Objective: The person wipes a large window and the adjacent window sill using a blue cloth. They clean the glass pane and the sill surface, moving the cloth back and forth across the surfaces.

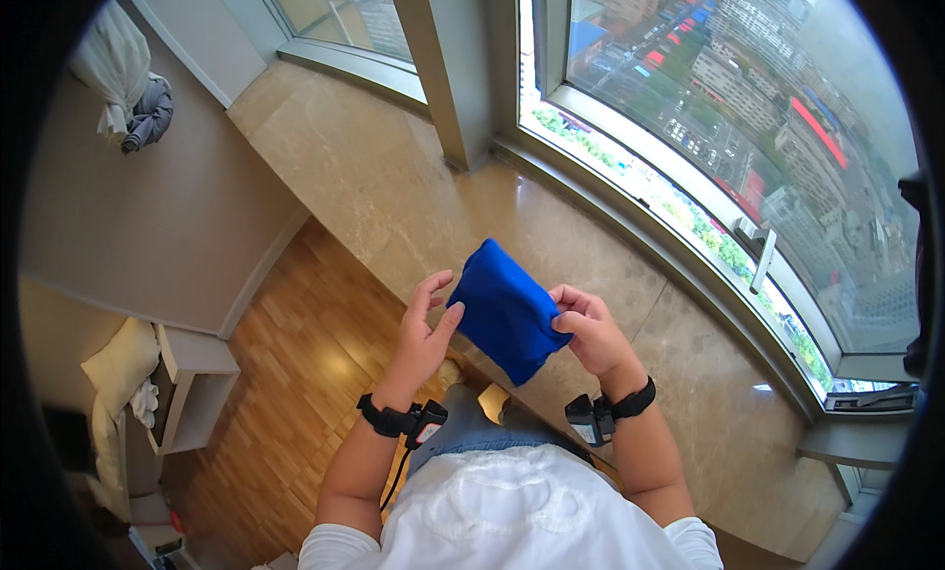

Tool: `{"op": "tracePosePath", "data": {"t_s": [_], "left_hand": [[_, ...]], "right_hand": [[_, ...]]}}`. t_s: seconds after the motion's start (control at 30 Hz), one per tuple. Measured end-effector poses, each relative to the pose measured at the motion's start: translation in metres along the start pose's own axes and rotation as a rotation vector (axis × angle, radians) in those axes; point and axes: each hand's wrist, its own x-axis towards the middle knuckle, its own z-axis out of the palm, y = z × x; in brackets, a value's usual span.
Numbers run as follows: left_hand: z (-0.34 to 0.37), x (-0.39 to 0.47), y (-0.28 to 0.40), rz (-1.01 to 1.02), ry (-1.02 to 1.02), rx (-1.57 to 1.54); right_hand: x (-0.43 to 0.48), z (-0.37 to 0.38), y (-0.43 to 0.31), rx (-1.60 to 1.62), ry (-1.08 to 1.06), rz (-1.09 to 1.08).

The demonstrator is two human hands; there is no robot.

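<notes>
A folded blue cloth is held up in front of me, over the edge of the stone windowsill. My right hand pinches its right corner between thumb and fingers. At the cloth's left edge is my left hand, thumb and fingers apart; whether a fingertip touches the cloth I cannot tell. Black straps with small devices sit on both wrists. The cloth's underside is hidden.
Beyond the sill stands a tilted window sash with a white handle. A metal post rises from the sill. At left are a tied curtain, a small shelf unit with a pale pillow, and the wooden floor.
</notes>
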Motion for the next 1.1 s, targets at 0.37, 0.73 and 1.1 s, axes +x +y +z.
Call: {"op": "tracePosePath", "data": {"t_s": [0.37,0.73,1.1], "left_hand": [[-0.05,0.033,-0.033,-0.219,-0.345,-0.614],[-0.148,0.042,-0.045,-0.491,-0.458,-1.289],[-0.229,0.033,-0.038,-0.356,-0.037,-1.056]], "right_hand": [[0.022,0.061,0.012,0.523,-0.08,-0.163],[0.086,0.166,0.019,0.586,-0.325,-0.25],[0.126,0.217,0.059,-0.261,0.283,-0.21]]}}
